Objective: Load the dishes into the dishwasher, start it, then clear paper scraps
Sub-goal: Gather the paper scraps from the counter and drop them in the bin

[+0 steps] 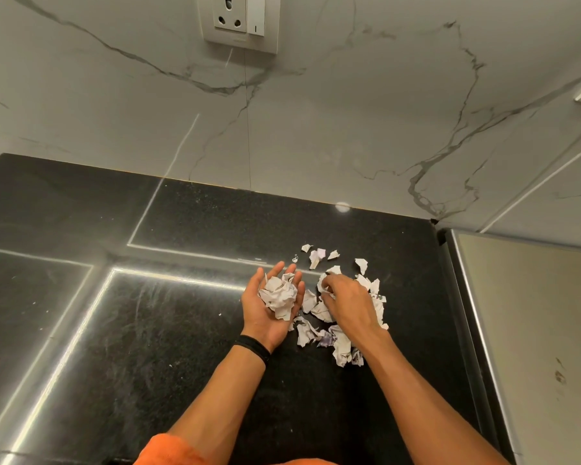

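Several torn, crumpled white paper scraps (341, 344) lie on the black counter (148, 330) at middle right. My left hand (265, 317) lies palm up beside them, fingers relaxed, carrying a crumpled bunch of scraps (279, 297) in the palm. My right hand (344, 297) is palm down over the pile, its fingertips curled and pinching a scrap (324, 283) at the pile's far left side. More small scraps (317, 256) lie further back toward the wall.
A marble-patterned wall (316, 129) rises behind the counter, with a socket and switch plate (240, 21) high up. A steel-edged beige surface (534, 313) adjoins the counter on the right. Orange clothing (168, 451) shows at the bottom edge.
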